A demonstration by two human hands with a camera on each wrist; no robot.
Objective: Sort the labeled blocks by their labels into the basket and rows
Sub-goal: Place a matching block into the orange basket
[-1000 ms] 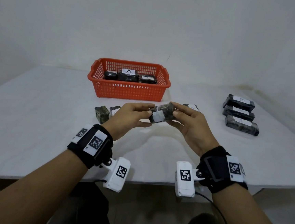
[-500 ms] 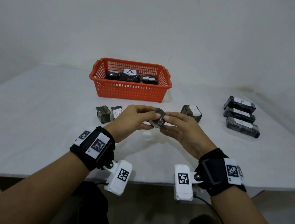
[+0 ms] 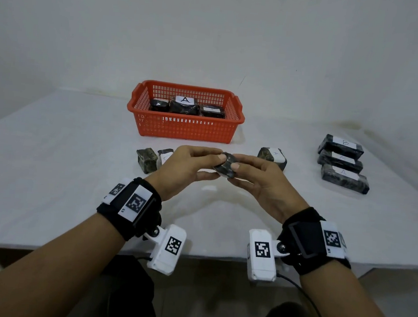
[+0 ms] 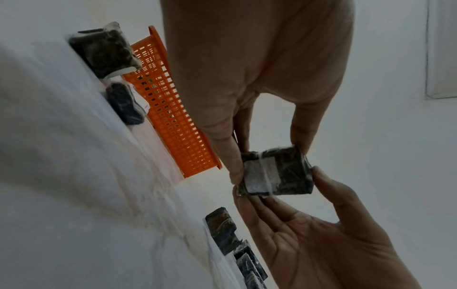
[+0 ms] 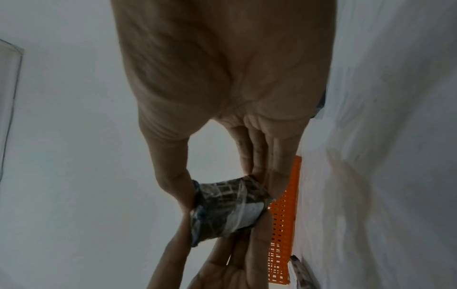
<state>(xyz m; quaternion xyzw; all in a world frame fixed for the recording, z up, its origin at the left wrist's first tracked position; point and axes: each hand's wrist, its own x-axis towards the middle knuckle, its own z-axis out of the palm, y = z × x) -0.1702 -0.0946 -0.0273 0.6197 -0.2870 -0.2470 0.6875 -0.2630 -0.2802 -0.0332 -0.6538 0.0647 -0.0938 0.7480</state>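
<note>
Both hands hold one small dark block point(image 3: 225, 165) above the table's middle. My left hand point(image 3: 189, 166) pinches it from the left and my right hand point(image 3: 254, 173) pinches it from the right. Its white label point(image 4: 262, 177) faces down, away from the head view; the letter is unreadable point(image 5: 245, 216). The orange basket point(image 3: 185, 128) stands behind, with three dark blocks inside, one labeled A point(image 3: 184, 104). At the right lies a row of three long blocks point(image 3: 342, 162); the far one reads B. One block point(image 3: 272, 156) sits right of my hands, two blocks point(image 3: 152, 159) sit left.
The white table point(image 3: 50, 169) meets a pale wall behind the basket. Its front edge runs just under my wrists.
The held block has been turned between my fingers: its white label faced up a second ago and now faces down. My hands stayed in about the same place.
</note>
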